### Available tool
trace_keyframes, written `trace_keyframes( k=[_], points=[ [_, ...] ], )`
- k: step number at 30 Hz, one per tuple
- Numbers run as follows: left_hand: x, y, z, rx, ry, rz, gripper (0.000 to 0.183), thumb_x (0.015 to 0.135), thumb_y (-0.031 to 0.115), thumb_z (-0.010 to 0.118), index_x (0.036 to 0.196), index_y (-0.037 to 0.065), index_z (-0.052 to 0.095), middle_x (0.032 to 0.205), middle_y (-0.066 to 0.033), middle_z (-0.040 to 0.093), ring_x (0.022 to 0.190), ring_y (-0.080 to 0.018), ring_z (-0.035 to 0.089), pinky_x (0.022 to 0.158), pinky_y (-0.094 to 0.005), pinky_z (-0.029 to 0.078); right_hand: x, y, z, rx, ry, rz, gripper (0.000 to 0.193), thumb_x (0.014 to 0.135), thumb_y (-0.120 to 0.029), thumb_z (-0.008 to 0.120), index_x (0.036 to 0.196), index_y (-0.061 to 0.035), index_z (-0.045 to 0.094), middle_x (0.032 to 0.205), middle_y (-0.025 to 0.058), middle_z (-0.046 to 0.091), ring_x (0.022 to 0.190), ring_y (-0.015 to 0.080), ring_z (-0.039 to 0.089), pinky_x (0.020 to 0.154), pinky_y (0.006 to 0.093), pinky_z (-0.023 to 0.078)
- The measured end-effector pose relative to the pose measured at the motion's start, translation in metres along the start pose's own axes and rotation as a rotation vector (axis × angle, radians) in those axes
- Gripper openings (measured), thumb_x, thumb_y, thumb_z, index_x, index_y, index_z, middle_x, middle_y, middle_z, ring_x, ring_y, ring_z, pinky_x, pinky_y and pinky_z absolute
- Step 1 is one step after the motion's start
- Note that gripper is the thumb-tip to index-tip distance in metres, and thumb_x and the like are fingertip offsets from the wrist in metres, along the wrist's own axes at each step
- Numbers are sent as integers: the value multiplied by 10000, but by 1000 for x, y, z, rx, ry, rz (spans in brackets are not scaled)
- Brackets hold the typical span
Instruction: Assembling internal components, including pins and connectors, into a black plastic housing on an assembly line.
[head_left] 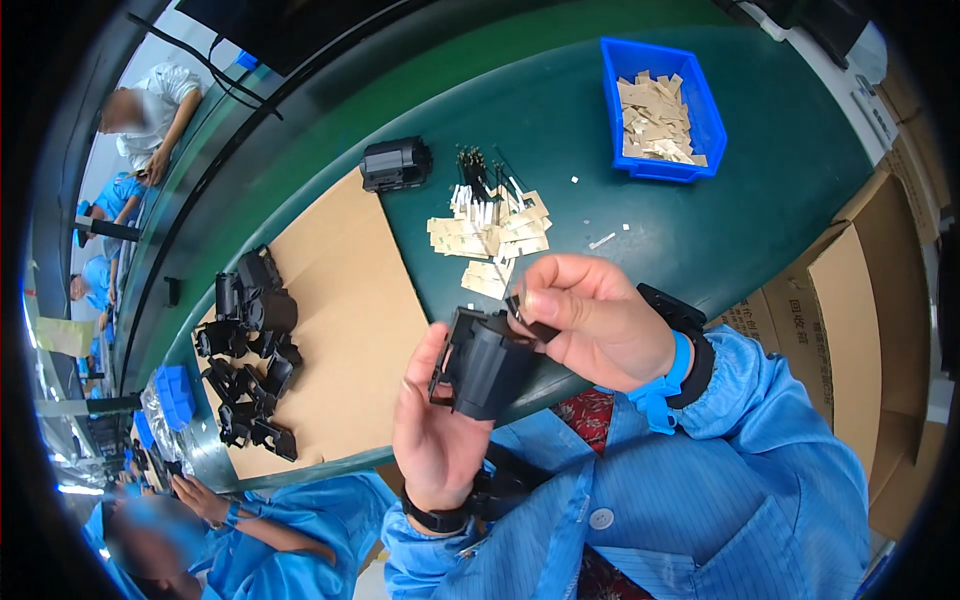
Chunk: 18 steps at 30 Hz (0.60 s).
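Observation:
My left hand (440, 430) is closed around a black plastic housing (487, 365), cupping it from the left and below. Thumb and forefinger of my right hand (600, 318) pinch a small dark strip (538, 326) at the housing's upper right end. The strip touches or nearly touches the housing; I cannot tell which. Just beyond my hands lies a pile of beige paper-backed pieces (465, 238) with white tabs and thin black leads (478, 172). Another black housing (396, 164) rests farther off on the table.
A cardboard sheet (345, 330) covers the table's left part, with several black plastic parts (255, 375) on it. A blue bin (712, 140) of beige pieces stands at the far right on the green table (780, 190). Cardboard boxes (845, 330) stand right; a co-worker (270, 540) sits left.

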<state>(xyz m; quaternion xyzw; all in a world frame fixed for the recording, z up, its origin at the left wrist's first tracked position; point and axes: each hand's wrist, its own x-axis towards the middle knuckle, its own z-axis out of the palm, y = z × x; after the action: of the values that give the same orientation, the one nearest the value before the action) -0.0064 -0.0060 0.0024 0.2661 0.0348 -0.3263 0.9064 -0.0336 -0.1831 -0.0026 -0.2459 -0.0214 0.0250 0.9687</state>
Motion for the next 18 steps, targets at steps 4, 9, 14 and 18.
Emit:
trace_keyframes(
  k=[4,9,14,18],
  points=[
    [-3,-10,-1,280,-116,143,555,876,205,542,1336,20,293,1280,-187,410,1173,-321,447,968,-468,397,-1,2,-3,68,-15,-51,138,874,-101,562,973,-6,556,923,45,574,894,110,545,817,272,450],
    [-2,-19,5,328,124,193,459,900,102,490,1319,30,317,1070,-86,529,991,-230,576,771,-350,529,-1,2,-3,12,46,-63,140,864,-103,578,963,-4,564,903,41,587,852,106,558,790,260,459],
    [0,-21,18,346,264,235,362,916,123,475,1259,49,384,957,-31,534,805,-139,587,579,-244,505,-4,2,4,-261,88,-139,133,853,-99,595,936,4,584,863,37,606,806,94,566,757,236,464],
    [1,-16,12,525,235,381,370,883,68,528,1233,41,413,885,-5,534,681,-91,544,526,-211,441,-9,-8,8,-701,77,-84,50,812,-42,622,841,-5,606,802,48,598,752,114,538,699,258,428]
  ],
)
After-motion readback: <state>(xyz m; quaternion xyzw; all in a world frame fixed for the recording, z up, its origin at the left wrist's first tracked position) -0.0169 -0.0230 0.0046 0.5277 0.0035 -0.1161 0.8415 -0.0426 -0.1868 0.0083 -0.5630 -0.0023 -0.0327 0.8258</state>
